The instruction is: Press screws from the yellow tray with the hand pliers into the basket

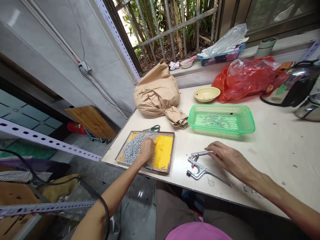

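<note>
My left hand (148, 147) is down in a shallow tray (172, 156) with a yellow bottom, its fingers curled together at the edge of a heap of small silver metal pins (132, 149). Whether a pin is between the fingertips is hidden. On the table's front part lie grey metal hand pliers (199, 169) with a curved jaw, a spring and a long lower handle. My right hand (226, 156) has its fingers bent around the end of the upper handle. Behind it, a green plastic basket (246, 126) holds loose metal pins (215, 120).
Scissors (154, 128) lie behind the tray. Farther back are a tied brown paper bag (157, 91), a yellow oval dish (207, 94), a red plastic bag (246, 81) and an electric kettle (291, 83). A blue basket (222, 58) stands on the sill by a barred window.
</note>
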A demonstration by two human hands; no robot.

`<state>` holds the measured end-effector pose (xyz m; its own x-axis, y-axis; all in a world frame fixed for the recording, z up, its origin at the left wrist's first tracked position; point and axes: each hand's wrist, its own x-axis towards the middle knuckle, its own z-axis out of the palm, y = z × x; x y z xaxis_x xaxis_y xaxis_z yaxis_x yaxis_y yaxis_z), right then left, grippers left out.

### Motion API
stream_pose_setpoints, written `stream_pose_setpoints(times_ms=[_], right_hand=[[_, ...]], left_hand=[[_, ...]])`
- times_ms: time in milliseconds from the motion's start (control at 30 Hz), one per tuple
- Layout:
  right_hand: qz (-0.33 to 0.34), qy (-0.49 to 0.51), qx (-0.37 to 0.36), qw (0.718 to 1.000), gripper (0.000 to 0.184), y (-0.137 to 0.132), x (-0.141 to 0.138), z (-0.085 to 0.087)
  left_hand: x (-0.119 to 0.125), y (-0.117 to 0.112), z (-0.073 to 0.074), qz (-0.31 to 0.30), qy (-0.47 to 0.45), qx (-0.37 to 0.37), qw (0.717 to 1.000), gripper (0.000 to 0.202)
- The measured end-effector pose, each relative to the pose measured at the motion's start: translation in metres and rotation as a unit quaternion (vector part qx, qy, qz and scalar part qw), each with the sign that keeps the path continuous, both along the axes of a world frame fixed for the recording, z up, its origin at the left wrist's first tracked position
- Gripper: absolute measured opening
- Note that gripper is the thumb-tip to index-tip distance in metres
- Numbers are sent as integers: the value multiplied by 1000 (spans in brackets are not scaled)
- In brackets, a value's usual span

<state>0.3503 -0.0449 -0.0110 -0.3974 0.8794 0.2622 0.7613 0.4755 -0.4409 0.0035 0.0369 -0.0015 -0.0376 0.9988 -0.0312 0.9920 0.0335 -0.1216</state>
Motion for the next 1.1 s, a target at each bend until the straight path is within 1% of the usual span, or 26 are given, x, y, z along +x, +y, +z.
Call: stream_pose_setpoints(times_ms=[100, 167, 300, 367, 400, 467, 500, 533, 600, 667, 700, 733, 800, 867, 933, 1000, 1100], right_hand=[[5, 7, -39, 999, 28, -21, -4, -6], [4, 11, -60, 998, 28, -31, -6, -7], [-5, -6, -106, 994, 29, -44, -9, -5], [-6, -23, -125, 992, 26, -49, -10, -4], [-4, -31, -129, 991, 23, -50, -10, -5], [-1, -49, -127, 991, 18, -53, -9, -7], [-4, -59, -125, 990, 18, -54, -9, -10], [-8, -69, -124, 990, 18, -54, -9, -12], [-18, -90, -131, 987, 17, -54, -8, -16], [-24, -111, -135, 984, 20, -51, -6, -18], [-25, -119, -132, 984, 21, -49, -4, -19], [-28, -128, -126, 983, 22, -47, -2, -18], [-33, -142, -113, 983, 22, -43, 1, -17], [-36, -151, -106, 982, 22, -40, 3, -16], [-38, -156, -106, 981, 21, -40, 4, -15], [-42, -158, -111, 980, 21, -40, 4, -14], [-51, -155, -117, 980, 21, -42, 3, -13]], left_hand=[[3, 5, 4, -17, 25, -28, 999, 24], [3, 8, 6, -24, 39, -34, 998, 24], [0, 14, 9, -70, 57, 19, 996, 22], [3, 14, 13, -74, 27, 37, 996, 22], [6, 12, 17, -70, -9, 37, 997, 21], [20, 2, 24, -52, -129, 14, 990, 18], [30, -5, 26, -38, -209, -12, 977, 17], [41, -14, 28, -23, -292, -48, 955, 17], [67, -34, 27, 9, -436, -135, 890, 22], [91, -54, 20, 36, -517, -207, 830, 27], [101, -62, 15, 47, -540, -228, 809, 29], [109, -69, 9, 56, -556, -239, 794, 30], [121, -78, -3, 68, -575, -245, 777, 33], [126, -82, -12, 79, -583, -247, 770, 35], [128, -85, -18, 89, -586, -249, 766, 37], [129, -86, -21, 90, -586, -245, 767, 38], [129, -88, -22, 82, -570, -244, 780, 38]])
